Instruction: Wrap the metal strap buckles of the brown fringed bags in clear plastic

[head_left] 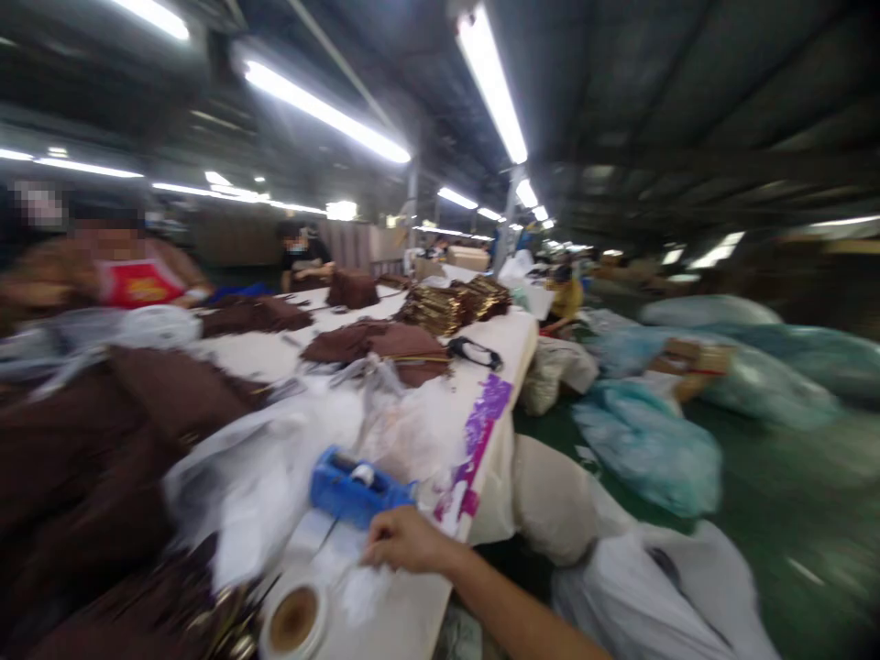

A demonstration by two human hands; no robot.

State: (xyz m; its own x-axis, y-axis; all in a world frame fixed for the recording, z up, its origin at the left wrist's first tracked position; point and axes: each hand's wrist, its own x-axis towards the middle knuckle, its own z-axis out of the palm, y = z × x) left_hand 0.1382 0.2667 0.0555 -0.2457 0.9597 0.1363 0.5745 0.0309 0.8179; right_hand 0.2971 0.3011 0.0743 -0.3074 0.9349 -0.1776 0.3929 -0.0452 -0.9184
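Observation:
Reaching in from the lower right, my right hand (402, 541) is over the near end of the white table (450, 550), fingers and thumb pinched together. Whatever is in the pinch is blurred; crumpled white plastic (361, 591) lies just under the fingertips. Just beyond the hand stands a blue tape dispenser (354, 486), very near the knuckles. A wide roll of tape (294, 619) with a brown core lies on its side at the near edge. Clear plastic bags (275, 458) spread to the left of the dispenser. My left hand is out of view.
Brown fabric (124, 458) is heaped on the left. Brown pieces (385, 344), gold-edged stacks (446, 307) and a black strap-like thing (474, 353) lie farther along. Stuffed sacks (556, 495) and bluish plastic bags (653, 449) crowd the floor at right. A co-worker (137, 275) is across the table.

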